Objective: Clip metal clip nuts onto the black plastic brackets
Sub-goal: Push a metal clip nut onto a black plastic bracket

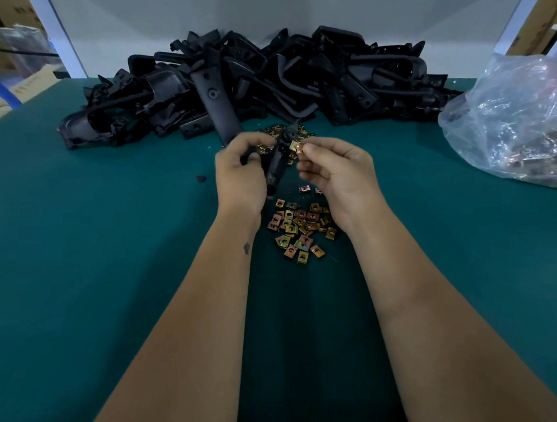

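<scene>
Left hand [240,177]: raised above the table [111,252], fingers curled round a black bracket [276,165].
Right hand [336,172]: fingertips pinching a clip nut [299,149], seemingly touching the bracket's top.
Loose nuts [299,229]: between the wrists.
Bracket pile [248,83]: behind.

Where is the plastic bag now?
In the head view, the plastic bag lies on the green table at the far right, beside the right end of the bracket pile.
</scene>
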The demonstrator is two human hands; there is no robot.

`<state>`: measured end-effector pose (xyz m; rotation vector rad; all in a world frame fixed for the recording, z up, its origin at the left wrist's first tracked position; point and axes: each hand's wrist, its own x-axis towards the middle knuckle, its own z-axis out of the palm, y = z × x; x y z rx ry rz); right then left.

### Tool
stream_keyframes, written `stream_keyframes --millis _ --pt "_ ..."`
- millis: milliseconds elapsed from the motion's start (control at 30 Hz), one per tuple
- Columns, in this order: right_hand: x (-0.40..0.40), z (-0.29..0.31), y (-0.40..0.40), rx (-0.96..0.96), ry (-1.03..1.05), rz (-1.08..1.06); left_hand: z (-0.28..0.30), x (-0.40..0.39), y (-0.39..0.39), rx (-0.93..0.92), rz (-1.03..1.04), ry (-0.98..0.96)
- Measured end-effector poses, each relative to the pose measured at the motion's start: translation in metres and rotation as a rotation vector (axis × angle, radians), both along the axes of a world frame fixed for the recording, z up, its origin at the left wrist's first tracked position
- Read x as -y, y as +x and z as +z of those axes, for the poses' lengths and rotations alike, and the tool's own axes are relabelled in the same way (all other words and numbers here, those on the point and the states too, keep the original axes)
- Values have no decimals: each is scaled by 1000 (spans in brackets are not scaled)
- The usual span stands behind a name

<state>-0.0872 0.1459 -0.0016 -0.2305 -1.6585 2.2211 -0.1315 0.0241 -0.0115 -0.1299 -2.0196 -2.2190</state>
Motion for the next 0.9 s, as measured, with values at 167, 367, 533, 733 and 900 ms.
stream_keyframes --millis 167,367,533,733,900 --pt "2 -1 0 9 77 -9 4 -4 1 142 -151 144" --pt "1 -1 -2 14 79 -21 5 -5 3 107 -230 127" --pt "1 -2 -2 10 126 -20 4 -4 5 83 -237 82" --pt "-2 -2 -2 0 121 -67 5 1 -3 145 -106 186" --pt "-5 0 0 -5 -10 -51 5 2 -7 233 -112 334"
